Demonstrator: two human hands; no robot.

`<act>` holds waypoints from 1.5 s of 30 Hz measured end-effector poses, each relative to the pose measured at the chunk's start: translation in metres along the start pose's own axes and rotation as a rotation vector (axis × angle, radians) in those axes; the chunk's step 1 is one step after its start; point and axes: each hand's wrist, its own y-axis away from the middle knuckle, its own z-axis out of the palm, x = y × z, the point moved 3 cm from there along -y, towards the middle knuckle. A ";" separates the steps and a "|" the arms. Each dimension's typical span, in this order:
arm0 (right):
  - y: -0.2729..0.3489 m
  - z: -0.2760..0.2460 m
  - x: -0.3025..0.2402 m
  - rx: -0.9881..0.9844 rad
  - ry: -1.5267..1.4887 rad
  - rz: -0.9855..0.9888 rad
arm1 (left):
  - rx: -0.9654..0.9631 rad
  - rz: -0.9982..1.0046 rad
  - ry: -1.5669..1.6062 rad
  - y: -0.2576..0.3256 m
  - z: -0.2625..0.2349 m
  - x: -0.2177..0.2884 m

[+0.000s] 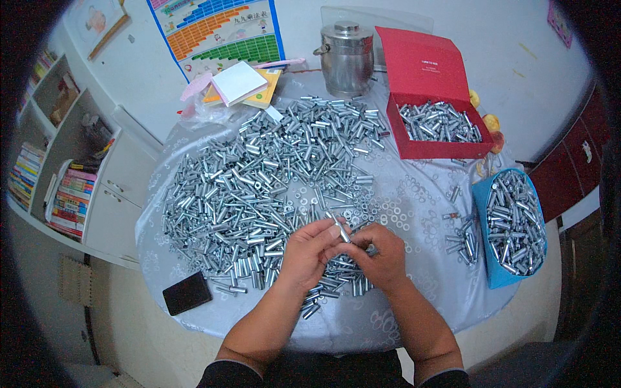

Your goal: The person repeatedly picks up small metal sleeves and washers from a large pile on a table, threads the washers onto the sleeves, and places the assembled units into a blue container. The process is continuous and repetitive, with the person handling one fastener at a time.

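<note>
Both hands meet over the near edge of the surface (414, 194). Left hand (309, 253) and right hand (381, 255) each have a closed grip on one small metal tube (341, 231), held tilted between the fingertips. Big pile of tubes (259, 187) spreads just beyond; red box (430, 84) and blue tub (484, 213) to the right hold more. Black phone (187, 292) lies left.

Bright, smooth metal sleeves (259, 187) lie heaped on the surface (420, 194), which wears a pale, slightly glossy patterned cloth. Thin metal washers (388, 213) glint beside them. The red box (430, 84) looks like matt cardboard, the pot (347, 58) brushed steel, the phone (186, 293) glossy black.
</note>
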 end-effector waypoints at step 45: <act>-0.028 -0.035 0.081 0.088 0.261 0.311 | -0.035 0.207 -0.929 0.012 0.011 -0.003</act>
